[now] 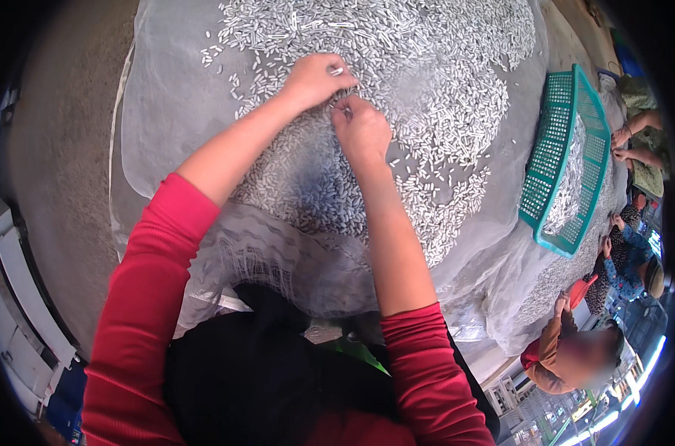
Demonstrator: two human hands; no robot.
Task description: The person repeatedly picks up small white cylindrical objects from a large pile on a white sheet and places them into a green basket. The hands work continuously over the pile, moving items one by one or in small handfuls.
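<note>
A broad heap of small silvery-white rod-shaped pieces [449, 119] lies spread before me. My left hand [321, 80] is over the heap with its fingers curled in, and a pale piece shows between them. Close by, almost touching it, my right hand [362, 132] is pinched closed, thumb against fingers. Whatever the right fingertips hold is too small to make out. Under the pieces lies a whitish mesh net [181, 111], its frayed edge toward my lap.
On the right, a green plastic basket [553, 149] holds more silvery pieces. Beyond it several people work along the same surface, one near a red scoop-like thing [581, 290]. At lower left stands white furniture [17, 327].
</note>
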